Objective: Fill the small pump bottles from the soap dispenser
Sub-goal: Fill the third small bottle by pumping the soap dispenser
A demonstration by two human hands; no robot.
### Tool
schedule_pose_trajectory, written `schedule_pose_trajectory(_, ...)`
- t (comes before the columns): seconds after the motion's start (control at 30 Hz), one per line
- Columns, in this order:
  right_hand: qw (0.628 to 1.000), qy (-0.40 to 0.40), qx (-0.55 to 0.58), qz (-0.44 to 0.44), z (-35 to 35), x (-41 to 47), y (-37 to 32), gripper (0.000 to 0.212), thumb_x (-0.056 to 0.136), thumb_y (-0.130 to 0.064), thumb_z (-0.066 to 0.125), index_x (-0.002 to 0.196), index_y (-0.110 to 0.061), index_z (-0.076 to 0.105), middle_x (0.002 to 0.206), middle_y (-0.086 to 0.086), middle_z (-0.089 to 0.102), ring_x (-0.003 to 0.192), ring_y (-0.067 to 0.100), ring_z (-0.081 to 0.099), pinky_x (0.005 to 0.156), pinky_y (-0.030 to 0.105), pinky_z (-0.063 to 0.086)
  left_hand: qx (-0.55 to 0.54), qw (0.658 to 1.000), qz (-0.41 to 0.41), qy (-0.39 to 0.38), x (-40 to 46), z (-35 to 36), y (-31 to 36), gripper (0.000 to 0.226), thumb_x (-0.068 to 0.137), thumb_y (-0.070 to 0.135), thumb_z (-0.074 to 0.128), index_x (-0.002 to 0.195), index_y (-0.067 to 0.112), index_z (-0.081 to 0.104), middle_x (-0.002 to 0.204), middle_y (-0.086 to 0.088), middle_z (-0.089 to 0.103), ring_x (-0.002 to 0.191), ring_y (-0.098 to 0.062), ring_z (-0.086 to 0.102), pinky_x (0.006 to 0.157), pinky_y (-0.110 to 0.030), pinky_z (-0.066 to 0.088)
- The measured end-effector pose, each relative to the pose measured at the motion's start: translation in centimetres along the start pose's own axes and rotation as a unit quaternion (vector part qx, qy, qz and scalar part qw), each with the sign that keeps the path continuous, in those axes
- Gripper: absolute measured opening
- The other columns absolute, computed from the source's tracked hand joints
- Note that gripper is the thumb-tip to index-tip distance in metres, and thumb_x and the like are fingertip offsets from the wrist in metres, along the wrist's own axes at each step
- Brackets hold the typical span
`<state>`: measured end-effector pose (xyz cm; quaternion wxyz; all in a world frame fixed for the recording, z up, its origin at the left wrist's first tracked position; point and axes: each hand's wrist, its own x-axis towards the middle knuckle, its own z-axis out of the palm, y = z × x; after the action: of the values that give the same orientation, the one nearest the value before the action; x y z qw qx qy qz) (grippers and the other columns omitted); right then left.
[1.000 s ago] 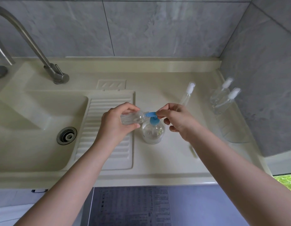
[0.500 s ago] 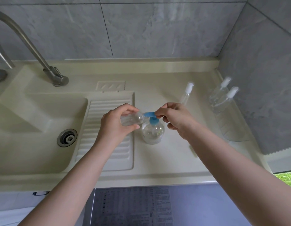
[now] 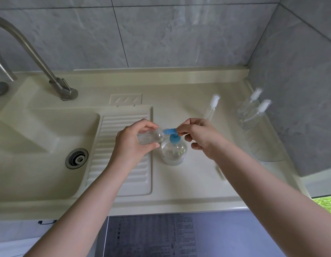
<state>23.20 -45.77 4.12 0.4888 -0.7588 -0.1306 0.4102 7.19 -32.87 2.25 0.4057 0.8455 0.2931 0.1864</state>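
A clear soap dispenser (image 3: 173, 152) with a blue pump head (image 3: 171, 132) stands on the cream counter. My left hand (image 3: 132, 140) grips a small clear bottle (image 3: 151, 137) lying sideways, its open neck against the blue nozzle. My right hand (image 3: 199, 136) has its fingertips curled on the back of the blue pump head. A pump top with a white cap and clear tube (image 3: 212, 105) lies on the counter behind my right hand. Two capped small pump bottles (image 3: 253, 110) stand at the right wall.
A ribbed drainboard (image 3: 122, 153) lies under my left hand, with the sink basin (image 3: 40, 141), its drain (image 3: 77, 158) and a steel faucet (image 3: 38, 58) to the left. A clear tray (image 3: 266, 145) holds the two bottles by the grey tiled wall.
Both hands stay on the small bottle and the pump head; only the camera view has shifted slightly.
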Motion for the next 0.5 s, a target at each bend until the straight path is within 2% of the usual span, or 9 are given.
schedule_pose_trajectory(0.1,1.000,0.005,-0.003,-0.008,0.23,0.05,0.20,0.015,0.086,-0.006,0.064,0.075,-0.015,0.060,0.078,0.004,0.062,0.061,0.015,0.038,0.051,0.024,0.025,0.006,1.000,0.000,-0.003,0.00,-0.04,0.04,0.044,0.066,0.014,0.090,0.100,0.033,0.069,0.100,0.022,0.071,0.099,0.012,0.059,0.087,-0.001,0.035)
schedule_pose_trajectory(0.3,1.000,-0.017,-0.007,0.010,-0.40,0.30,0.14,0.005,0.084,-0.009,0.067,0.083,-0.014,0.067,0.084,0.005,0.063,0.066,0.015,0.041,0.051,0.024,0.027,0.005,1.000,0.002,-0.002,-0.13,-0.02,0.07,0.043,0.066,0.013,0.089,0.099,0.031,0.069,0.099,0.021,0.071,0.098,0.011,0.059,0.085,0.003,0.033)
schedule_pose_trajectory(0.5,1.000,-0.009,0.001,-0.004,-0.12,0.39,0.27,0.018,0.084,-0.008,0.066,0.070,-0.018,0.060,0.077,0.001,0.066,0.061,0.014,0.042,0.050,0.024,0.026,0.004,1.000,0.000,0.002,-0.09,0.08,-0.02,0.044,0.065,0.014,0.090,0.100,0.032,0.069,0.099,0.022,0.071,0.098,0.011,0.059,0.085,0.001,0.035)
